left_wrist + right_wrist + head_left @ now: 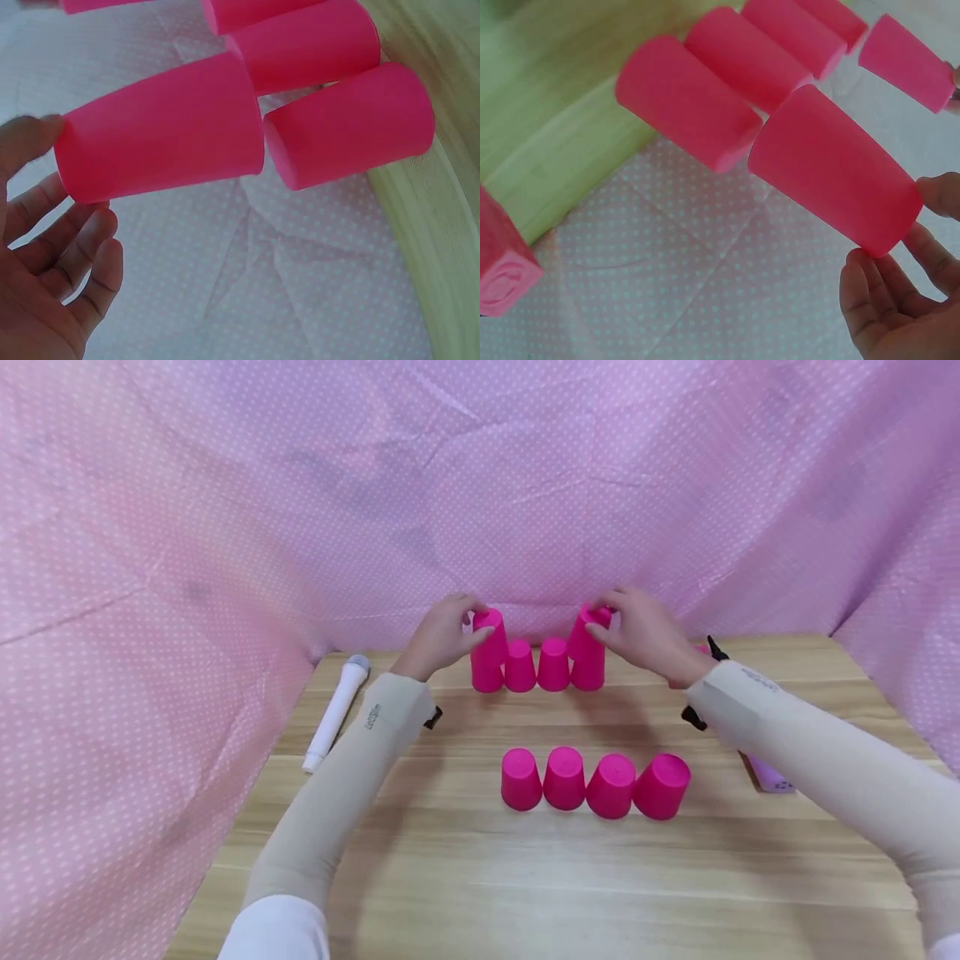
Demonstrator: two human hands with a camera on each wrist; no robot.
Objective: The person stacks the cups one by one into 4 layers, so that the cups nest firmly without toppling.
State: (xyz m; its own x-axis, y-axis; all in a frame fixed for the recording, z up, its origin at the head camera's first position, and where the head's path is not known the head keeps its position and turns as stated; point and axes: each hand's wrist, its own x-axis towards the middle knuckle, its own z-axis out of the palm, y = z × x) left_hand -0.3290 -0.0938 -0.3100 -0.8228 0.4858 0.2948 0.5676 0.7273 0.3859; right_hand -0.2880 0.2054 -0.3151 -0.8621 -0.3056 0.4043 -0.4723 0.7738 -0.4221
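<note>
Several pink cups stand upside down in a far row [536,667] on the wooden table [480,877]. My left hand [448,631] grips a tilted pink cup [489,633] by its top, over the row's left end cup [487,678]. My right hand [637,628] grips another tilted pink cup [587,631] over the right end cup [588,675]. The left wrist view shows the held cup [157,139] with fingers [67,255] at its closed end. The right wrist view shows the other held cup [836,180] and fingers [877,300] likewise.
A second row of several upturned pink cups [592,783] stands nearer me. A white microphone [335,712] lies at the table's left edge, and a pale purple box [767,774] is partly hidden under my right forearm. Pink dotted cloth [480,485] closes off back and sides.
</note>
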